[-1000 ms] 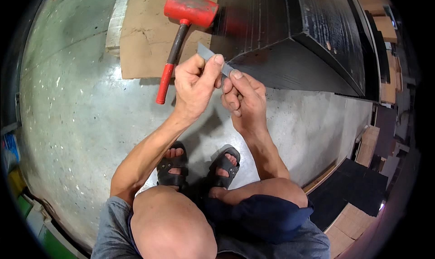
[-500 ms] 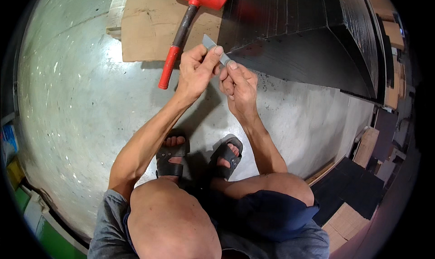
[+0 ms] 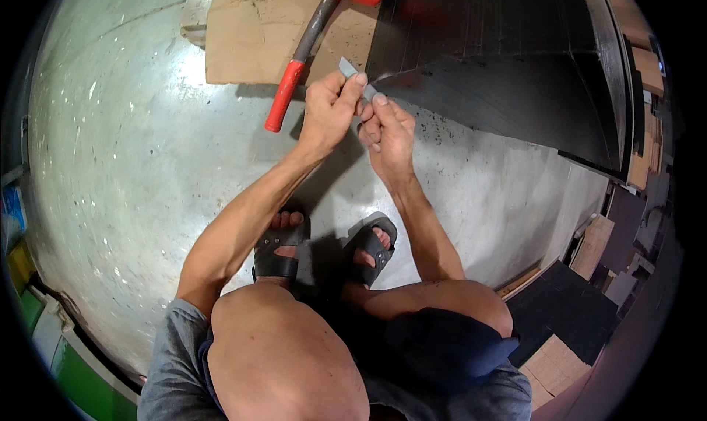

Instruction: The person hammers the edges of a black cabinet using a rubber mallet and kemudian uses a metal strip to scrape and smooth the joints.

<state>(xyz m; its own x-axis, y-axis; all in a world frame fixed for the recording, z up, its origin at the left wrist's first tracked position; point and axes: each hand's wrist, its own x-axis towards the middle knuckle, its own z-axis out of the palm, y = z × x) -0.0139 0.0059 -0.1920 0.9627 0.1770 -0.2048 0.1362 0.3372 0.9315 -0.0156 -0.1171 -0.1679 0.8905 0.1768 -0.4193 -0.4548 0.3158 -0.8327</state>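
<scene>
Now both hands' fingers [image 3: 359, 82] pinch a grey strip [image 3: 352, 72], its length slanting up-left.

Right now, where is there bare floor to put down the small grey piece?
Bare concrete floor lies left of the left hand, below the cardboard sheet. A smaller bare patch lies right of the right hand, under the black panels. Around the hammer and sandals it is crowded.

Mallet [image 3: 317, 34] on cardboard sheet [image 3: 258, 34], left of panel stack [image 3: 515, 60], beyond both hands' strip [image 3: 352, 73].
</scene>
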